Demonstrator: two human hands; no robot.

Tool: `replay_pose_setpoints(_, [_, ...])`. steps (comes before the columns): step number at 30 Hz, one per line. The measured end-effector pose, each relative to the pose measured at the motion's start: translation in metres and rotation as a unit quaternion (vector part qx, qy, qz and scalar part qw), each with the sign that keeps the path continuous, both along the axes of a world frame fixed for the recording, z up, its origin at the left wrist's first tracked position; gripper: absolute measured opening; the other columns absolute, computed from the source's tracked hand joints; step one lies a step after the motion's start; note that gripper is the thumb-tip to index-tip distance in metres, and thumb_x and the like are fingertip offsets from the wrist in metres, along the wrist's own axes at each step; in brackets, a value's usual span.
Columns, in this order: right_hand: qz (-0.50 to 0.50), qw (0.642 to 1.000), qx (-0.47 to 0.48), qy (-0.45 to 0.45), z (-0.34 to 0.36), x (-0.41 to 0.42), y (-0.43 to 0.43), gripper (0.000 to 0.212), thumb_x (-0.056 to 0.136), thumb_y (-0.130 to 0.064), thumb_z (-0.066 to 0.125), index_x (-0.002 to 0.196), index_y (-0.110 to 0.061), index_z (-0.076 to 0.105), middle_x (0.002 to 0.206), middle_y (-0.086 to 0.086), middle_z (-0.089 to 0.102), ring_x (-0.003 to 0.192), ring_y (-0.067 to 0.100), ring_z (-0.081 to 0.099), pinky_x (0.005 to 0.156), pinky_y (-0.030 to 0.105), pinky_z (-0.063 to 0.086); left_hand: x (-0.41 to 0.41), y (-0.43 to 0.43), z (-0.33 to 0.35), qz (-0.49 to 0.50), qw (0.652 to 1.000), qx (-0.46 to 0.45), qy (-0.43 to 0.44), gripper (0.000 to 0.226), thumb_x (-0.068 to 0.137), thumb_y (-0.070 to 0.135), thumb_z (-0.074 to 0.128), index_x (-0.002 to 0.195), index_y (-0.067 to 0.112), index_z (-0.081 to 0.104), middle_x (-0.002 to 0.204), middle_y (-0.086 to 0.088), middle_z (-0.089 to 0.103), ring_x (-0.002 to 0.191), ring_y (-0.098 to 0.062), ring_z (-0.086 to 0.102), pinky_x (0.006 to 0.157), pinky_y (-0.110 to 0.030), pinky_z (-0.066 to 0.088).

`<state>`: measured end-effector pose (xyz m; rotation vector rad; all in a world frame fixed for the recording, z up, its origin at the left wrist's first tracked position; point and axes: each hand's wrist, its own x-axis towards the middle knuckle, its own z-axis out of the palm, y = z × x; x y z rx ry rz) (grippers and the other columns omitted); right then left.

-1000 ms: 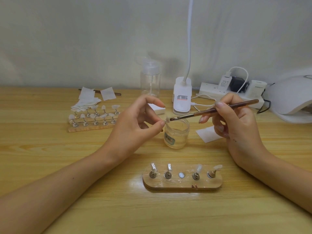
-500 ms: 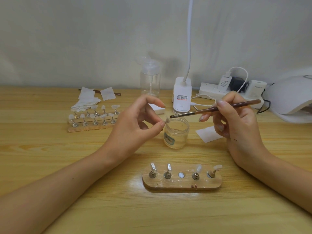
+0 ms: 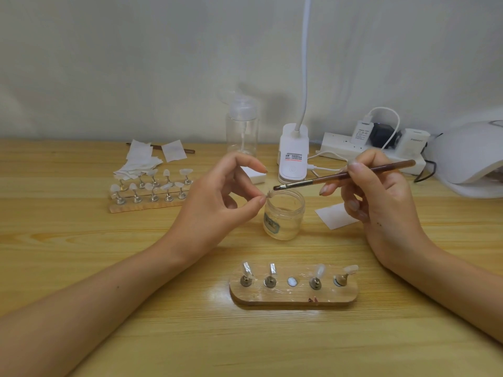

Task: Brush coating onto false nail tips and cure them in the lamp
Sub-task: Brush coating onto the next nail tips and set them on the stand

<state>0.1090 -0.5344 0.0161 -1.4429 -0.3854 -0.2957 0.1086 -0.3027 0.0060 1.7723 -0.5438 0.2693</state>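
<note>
My left hand [image 3: 217, 205] pinches one tip [image 3: 269, 194] between thumb and forefinger, raised just over the jar [image 3: 284, 216], likely so any drip falls back in. My right hand [image 3: 381, 205] grips the brush [image 3: 321, 179] pencil-style, bristles just above the tip (contact too fine to tell). The stand [image 3: 294, 297] lies below both hands with its middle socket bare, probably this tip's seat. The lamp [image 3: 468, 156] waits beyond my right hand, close for curing.

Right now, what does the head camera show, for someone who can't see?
The left hand pinches a small pale nail tip near a clear round jar on a wooden table, while the right hand points a thin brown brush at it.
</note>
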Motion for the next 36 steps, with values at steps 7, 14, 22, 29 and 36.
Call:
replay_pose_setpoints(7, [0.001,0.999,-0.023,0.027,-0.002,0.001,0.001,0.020,0.089,-0.034,0.057,0.079,-0.019,0.048,0.073,0.012,0.072,0.047,0.013,0.032,0.041,0.020,0.023,0.000,0.000,0.001,0.000,1.000,0.003,-0.001,0.032,0.087,0.003,0.074,0.112,0.018,0.061,0.077,0.009,0.067,0.076,-0.004,0.065,0.058,-0.037,0.048])
replay_pose_setpoints(14, [0.003,1.000,0.008,0.001,-0.001,0.001,-0.002,0.023,0.094,-0.033,0.058,0.077,-0.022,0.048,0.072,0.009,0.072,0.048,0.010,0.036,0.043,0.019,0.025,0.000,0.001,0.002,-0.001,1.000,0.005,0.002,0.032,0.088,0.003,0.074,0.113,0.018,0.061,0.078,0.009,0.068,0.080,-0.006,0.066,0.063,-0.035,0.051])
replay_pose_setpoints(22, [-0.010,0.999,-0.025,0.038,-0.003,0.003,0.000,0.021,0.087,-0.035,0.058,0.080,-0.018,0.048,0.073,0.012,0.072,0.046,0.013,0.029,0.042,0.023,0.021,0.000,0.001,0.001,-0.003,1.000,0.010,0.007,0.034,0.087,0.004,0.075,0.113,0.021,0.061,0.081,0.008,0.069,0.083,-0.008,0.068,0.066,-0.032,0.053])
replay_pose_setpoints(29, [-0.013,0.999,-0.005,0.034,-0.002,0.002,-0.002,0.022,0.086,-0.038,0.057,0.080,-0.020,0.047,0.072,0.008,0.071,0.049,0.013,0.031,0.043,0.022,0.023,-0.008,-0.001,0.023,0.025,0.996,-0.091,0.000,0.037,0.079,0.019,0.074,0.113,0.019,0.059,0.088,0.006,0.068,0.091,-0.018,0.074,0.071,-0.021,0.055])
replay_pose_setpoints(36, [-0.007,0.999,-0.002,0.043,-0.002,0.003,-0.002,0.018,0.097,-0.026,0.053,0.082,-0.019,0.047,0.071,0.007,0.070,0.047,0.010,0.035,0.042,0.017,0.027,-0.036,-0.004,0.090,-0.050,0.988,-0.098,-0.104,0.059,0.087,0.001,0.074,0.135,0.011,0.040,0.088,0.003,0.067,0.094,-0.020,0.076,0.078,-0.026,0.059])
